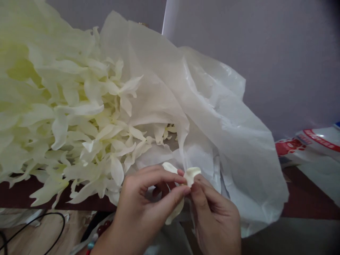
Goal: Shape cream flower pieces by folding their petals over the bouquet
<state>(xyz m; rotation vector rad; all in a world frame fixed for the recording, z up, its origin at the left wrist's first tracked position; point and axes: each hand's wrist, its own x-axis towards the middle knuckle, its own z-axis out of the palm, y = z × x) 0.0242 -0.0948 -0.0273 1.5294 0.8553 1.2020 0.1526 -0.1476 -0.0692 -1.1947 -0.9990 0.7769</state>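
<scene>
Between my two hands is a cream-white artificial flower (191, 174) with curled petals. My left hand (155, 193) pinches its edge between thumb and forefinger. From the other side, my right hand (209, 209) grips the same flower, its thumb close to the left fingertips. One petal pokes up behind the left fingers and another hangs below them. A big heap of similar pale flowers (92, 138) lies just left of my hands. Behind and to the right, a crumpled white plastic bag (233, 141) spreads out, with a few flowers showing at its opening.
A dark red table edge (305, 198) runs beneath the bag and flowers. At the right lies a white package with red print (316, 143). A black cable (63, 226) loops at the lower left over a wood-patterned floor. A grey wall (278, 60) stands behind.
</scene>
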